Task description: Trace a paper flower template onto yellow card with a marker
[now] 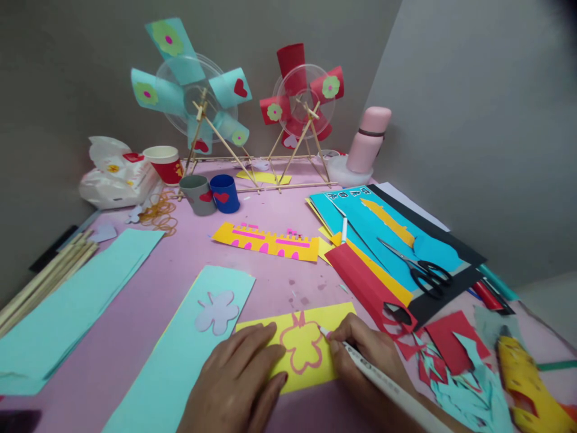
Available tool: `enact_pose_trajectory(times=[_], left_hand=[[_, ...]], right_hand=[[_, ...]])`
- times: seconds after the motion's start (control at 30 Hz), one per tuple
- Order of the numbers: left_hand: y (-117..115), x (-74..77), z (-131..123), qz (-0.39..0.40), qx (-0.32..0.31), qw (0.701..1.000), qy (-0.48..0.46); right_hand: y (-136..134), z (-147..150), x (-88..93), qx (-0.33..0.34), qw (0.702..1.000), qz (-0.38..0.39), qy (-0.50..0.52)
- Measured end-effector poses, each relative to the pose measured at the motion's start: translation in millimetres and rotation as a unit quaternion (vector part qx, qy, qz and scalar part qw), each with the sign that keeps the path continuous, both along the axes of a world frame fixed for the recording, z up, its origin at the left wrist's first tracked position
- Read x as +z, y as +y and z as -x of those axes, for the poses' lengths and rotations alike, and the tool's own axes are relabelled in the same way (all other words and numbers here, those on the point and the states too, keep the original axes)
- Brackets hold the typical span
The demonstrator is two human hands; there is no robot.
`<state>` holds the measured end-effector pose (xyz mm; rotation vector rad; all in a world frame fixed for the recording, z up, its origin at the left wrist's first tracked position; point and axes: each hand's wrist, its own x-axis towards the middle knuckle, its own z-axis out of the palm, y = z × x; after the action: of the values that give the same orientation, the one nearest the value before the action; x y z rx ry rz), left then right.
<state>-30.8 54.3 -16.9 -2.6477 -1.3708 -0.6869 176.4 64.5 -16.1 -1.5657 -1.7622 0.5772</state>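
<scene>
A yellow paper strip (311, 380) lies flat in front of me with a pink butterfly outline (301, 349) drawn on it. The fingers of my left hand (238, 376) lie stretched out over its left end. Between thumb and fingers, my right hand (367, 355) pinches a white marker (383, 383), its pink tip at the upper right wing of the outline. Left of the yellow strip, a lilac butterfly cutout (217, 313) rests on a light turquoise paper strip (166, 361).
Scissors (417, 264) lie on blue paper at right, near paper scraps (471, 385) and a yellow glue gun (523, 379). Two paper pinwheel stands, one turquoise (184, 102) and one red (297, 102), stand behind. Wooden sticks (49, 270) lie left; a pink bottle (368, 141) stands at back right.
</scene>
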Motion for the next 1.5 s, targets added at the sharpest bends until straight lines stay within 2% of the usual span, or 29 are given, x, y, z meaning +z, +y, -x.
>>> enact_pose_trajectory(times=[0.23,0.47,0.67,0.93,1.5], left_hand=[[-1.0,-2.5,2.6,-0.002,-0.005,1.000,-0.002],[-1.6,1.6,-1.3,0.022,0.005,1.000,-0.006],[-0.8,0.9,-0.1,0.000,-0.004,1.000,-0.009],[-2.3,-0.8,-0.9,0.023,0.006,1.000,-0.002],[-1.6,-0.1,-0.5,0.006,0.003,1.000,-0.017]], right_hand=[[3.1,1.0,3.0,0.004,1.000,0.013,-0.008],[4.8,1.3,1.9,0.025,0.999,0.019,-0.004],[6.4,2.8,0.5,0.043,0.999,0.009,0.002],[7.3,5.5,-1.5,0.060,0.998,0.013,0.009],[7.2,8.8,-2.1,0.061,0.998,-0.002,0.011]])
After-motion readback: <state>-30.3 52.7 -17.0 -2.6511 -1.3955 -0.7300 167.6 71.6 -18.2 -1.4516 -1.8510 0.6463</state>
